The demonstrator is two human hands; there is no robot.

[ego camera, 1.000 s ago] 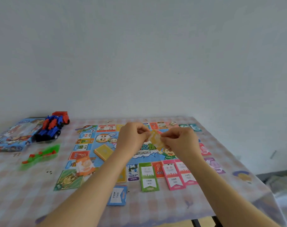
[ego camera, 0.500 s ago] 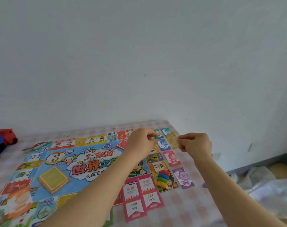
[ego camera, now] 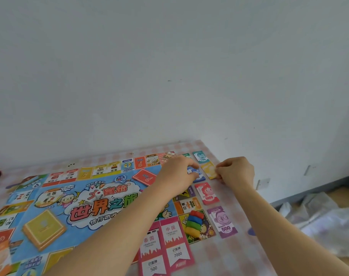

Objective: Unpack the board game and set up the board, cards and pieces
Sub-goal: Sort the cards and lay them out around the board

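A person's right hand (ego camera: 236,172) pinches the right edge of a yellow note (ego camera: 209,170) at centre right of the frame, pressing it onto the surface (ego camera: 237,253) just beside the board (ego camera: 89,206). The note's long axis runs toward lower right, filling the gap between the teal note (ego camera: 200,156) above and the red note (ego camera: 207,193) below. The left hand (ego camera: 179,174), fingers curled, rests on the blue note (ego camera: 195,172) immediately left; whether it grips cannot be told. Both forearms reach in from the bottom edge.
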